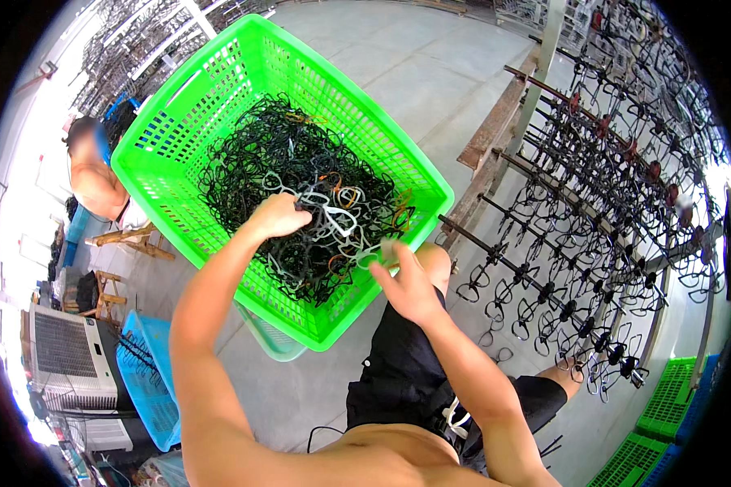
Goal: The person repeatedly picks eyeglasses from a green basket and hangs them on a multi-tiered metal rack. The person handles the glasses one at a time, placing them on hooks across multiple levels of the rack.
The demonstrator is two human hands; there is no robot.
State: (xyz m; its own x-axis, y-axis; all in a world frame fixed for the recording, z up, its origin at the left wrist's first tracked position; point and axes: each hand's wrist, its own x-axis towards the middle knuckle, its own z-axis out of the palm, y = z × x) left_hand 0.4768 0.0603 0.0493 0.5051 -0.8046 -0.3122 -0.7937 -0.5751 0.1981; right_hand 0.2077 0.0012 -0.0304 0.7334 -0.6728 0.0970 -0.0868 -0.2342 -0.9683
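Observation:
A heap of mostly black eyeglass frames point(304, 146) fills the lower part of a bright green plastic basket point(387, 128). Over the heap, my left hand point(280, 216) is curled, with dark frame parts between its thumb and forefinger; its other fingertips are hidden. White and clear eyeglass frames point(341, 220) lie just right of that hand. At the basket's near right rim is my right hand point(405, 283), thumb and fingers apart and blurred. Its fingertips are close to a pale green eyeglass frame point(368, 260), but whether they grip it is unclear. A few orange frames point(404, 204) show among the black ones.
To the right, a metal rack point(487, 173) has rods hung with many eyeglass frames. A person point(94, 173) sits at the left near a wooden stool point(131, 239). A blue basket point(149, 389) and an air cooler point(67, 350) stand lower left; green crates point(667, 395) lie lower right.

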